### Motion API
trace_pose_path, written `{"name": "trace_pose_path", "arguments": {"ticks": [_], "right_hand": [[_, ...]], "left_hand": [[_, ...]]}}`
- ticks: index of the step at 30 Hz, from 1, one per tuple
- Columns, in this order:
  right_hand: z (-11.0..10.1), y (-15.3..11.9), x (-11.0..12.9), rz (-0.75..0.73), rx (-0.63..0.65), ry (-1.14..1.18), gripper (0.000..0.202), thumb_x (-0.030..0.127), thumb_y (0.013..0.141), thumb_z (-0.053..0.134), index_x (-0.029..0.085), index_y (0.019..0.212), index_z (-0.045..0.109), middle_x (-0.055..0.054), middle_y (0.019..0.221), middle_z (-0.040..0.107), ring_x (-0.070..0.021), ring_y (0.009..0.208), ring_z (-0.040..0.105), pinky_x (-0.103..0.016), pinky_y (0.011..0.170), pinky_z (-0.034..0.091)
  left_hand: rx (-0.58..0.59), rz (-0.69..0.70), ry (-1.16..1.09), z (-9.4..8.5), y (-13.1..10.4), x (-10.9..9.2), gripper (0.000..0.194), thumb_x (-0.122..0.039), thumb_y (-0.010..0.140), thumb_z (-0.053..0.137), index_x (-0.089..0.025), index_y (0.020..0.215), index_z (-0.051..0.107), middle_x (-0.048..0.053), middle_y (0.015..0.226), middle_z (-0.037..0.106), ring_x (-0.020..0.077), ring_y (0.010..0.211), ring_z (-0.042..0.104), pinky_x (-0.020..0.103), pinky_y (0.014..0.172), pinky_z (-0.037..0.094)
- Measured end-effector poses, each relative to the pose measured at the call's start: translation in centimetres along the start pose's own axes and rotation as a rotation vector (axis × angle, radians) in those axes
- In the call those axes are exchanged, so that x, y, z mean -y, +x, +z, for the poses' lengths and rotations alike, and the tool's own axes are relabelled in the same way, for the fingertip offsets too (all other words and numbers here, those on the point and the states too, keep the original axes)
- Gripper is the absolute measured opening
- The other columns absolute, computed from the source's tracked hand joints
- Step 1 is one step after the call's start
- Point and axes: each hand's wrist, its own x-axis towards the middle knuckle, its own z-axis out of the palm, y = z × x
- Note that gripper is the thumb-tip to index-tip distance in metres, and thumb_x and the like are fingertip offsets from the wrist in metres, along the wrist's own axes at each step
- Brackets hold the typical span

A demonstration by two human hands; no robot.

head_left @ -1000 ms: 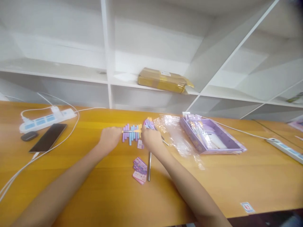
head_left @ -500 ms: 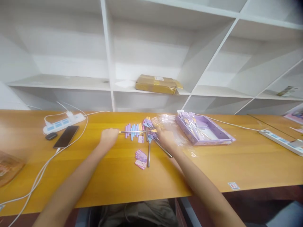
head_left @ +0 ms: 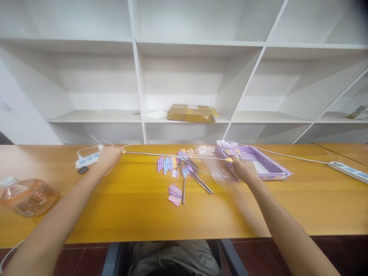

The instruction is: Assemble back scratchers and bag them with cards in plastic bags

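A telescopic back scratcher (head_left: 172, 155) stretches level above the table, its thin metal rod drawn out long. My left hand (head_left: 111, 156) is closed round one end, where a bit of yellow shows. My right hand (head_left: 243, 167) grips the yellow end at the other side; its exact shape is mostly hidden by the fingers. Below the rod lie several back scratchers (head_left: 184, 188) with purple, blue and yellow claw heads and metal shafts. Beside them is a row of purple, blue and yellow sleeves (head_left: 165, 164). Small pink cards (head_left: 174, 194) sit in a pile nearer me.
Clear plastic bags (head_left: 209, 161) lie right of the scratchers, next to a purple box (head_left: 271, 168). A large orange bottle (head_left: 31, 197) lies at the left. Power strips (head_left: 89, 159) with cables stand on both sides. A cardboard parcel (head_left: 189, 114) rests on the shelf behind.
My hands have moved far apart, left hand leftward and right hand rightward, and the rod between them is much longer. The view has shifted, showing more of the bottle.
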Motion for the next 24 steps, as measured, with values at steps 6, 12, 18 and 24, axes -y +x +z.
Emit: {"name": "trace_pose_path", "arguments": {"ticks": [6, 12, 18, 24], "right_hand": [[-1.0, 0.1, -1.4, 0.039, -0.007, -0.015, 0.049, 0.017, 0.103, 0.038, 0.011, 0.147, 0.058, -0.023, 0.106, 0.077, -0.0333, 0.090, 0.073, -0.037, 0.073, 0.045], [-1.2, 0.7, -1.8, 0.133, 0.036, 0.037, 0.043, 0.022, 0.106, 0.036, 0.008, 0.136, 0.064, -0.026, 0.103, 0.077, -0.0332, 0.086, 0.072, -0.036, 0.070, 0.042], [0.5, 2.8, -1.0, 0.173, 0.094, 0.182, 0.038, 0.026, 0.107, 0.041, 0.011, 0.129, 0.069, -0.021, 0.110, 0.077, -0.0266, 0.093, 0.072, -0.031, 0.072, 0.038], [1.9, 4.7, 0.1, 0.238, 0.078, 0.254, 0.043, 0.034, 0.106, 0.047, 0.008, 0.131, 0.070, -0.023, 0.115, 0.078, -0.0280, 0.096, 0.071, -0.030, 0.073, 0.039]], "left_hand": [[0.008, -0.007, -0.002, -0.5, 2.5, -0.3, 0.039, -0.019, 0.098, 0.043, -0.016, 0.113, 0.078, 0.023, 0.115, 0.080, 0.0363, 0.108, 0.076, 0.040, 0.091, 0.051], [0.039, -0.021, -0.013, -0.2, 2.1, -1.5, 0.039, -0.022, 0.098, 0.044, -0.016, 0.115, 0.078, 0.023, 0.113, 0.081, 0.0368, 0.109, 0.076, 0.041, 0.092, 0.051], [0.054, 0.013, 0.051, 0.7, 1.6, -2.9, 0.040, -0.021, 0.099, 0.040, -0.016, 0.108, 0.079, 0.023, 0.103, 0.081, 0.0373, 0.101, 0.078, 0.040, 0.084, 0.052], [0.088, 0.019, 0.071, 2.2, 2.6, -2.6, 0.040, -0.023, 0.099, 0.039, -0.020, 0.103, 0.079, 0.020, 0.099, 0.081, 0.0369, 0.097, 0.077, 0.038, 0.078, 0.051]]}}
